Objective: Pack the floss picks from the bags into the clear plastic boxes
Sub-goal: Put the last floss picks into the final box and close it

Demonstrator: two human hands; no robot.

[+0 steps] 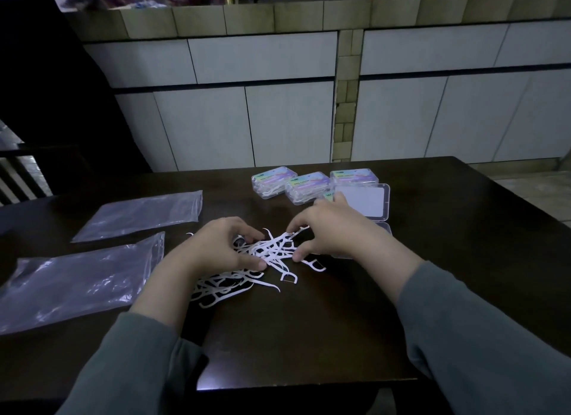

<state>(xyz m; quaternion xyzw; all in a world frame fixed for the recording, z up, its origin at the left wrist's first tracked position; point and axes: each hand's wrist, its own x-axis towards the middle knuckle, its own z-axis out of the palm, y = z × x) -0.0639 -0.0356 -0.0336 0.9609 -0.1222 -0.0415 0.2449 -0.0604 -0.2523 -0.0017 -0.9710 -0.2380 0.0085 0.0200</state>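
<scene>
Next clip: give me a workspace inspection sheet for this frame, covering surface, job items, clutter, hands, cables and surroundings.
Surface: dark wooden table, dimly lit.
Job's things: loose pile of white floss picks at centre; two flat, seemingly empty clear bags on the left; three closed filled boxes at the back; one open box behind the right hand.
Clutter: nothing seen.
Hands: left hand and right hand both gathering picks from the pile.
Cables: nothing seen.
Surroundings: white cabinet doors, tiled counter edge above.
</scene>
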